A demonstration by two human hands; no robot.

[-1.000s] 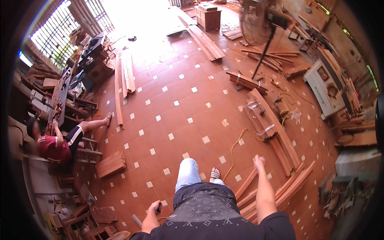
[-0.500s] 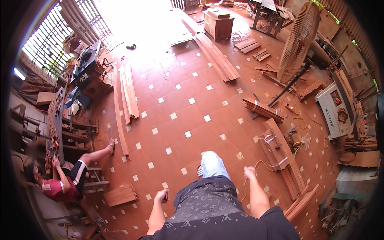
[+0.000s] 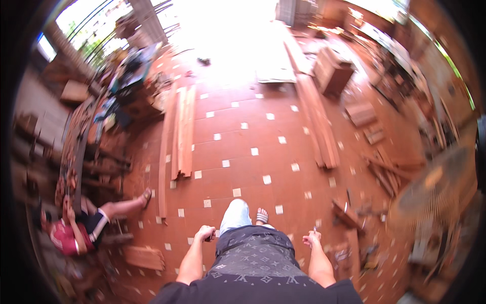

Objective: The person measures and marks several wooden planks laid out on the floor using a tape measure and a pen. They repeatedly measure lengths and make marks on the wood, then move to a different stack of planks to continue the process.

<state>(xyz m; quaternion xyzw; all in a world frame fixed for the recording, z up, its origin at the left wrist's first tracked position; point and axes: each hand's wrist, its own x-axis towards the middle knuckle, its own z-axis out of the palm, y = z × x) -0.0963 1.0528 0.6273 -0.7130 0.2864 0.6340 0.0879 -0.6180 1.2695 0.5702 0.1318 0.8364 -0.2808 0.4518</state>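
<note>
Terracotta floor (image 3: 243, 126) with white squares

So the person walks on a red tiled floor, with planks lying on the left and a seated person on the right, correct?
Not quite. The head view shows the seated person on the left, near the planks, not on the right. The red tiled floor is correct.

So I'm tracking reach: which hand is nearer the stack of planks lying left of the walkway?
Left. The left hand is below the planks; the right hand hangs farther right.

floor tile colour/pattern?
Reddish-brown tiled floor with small pale square insets at the corners; head view.
</note>
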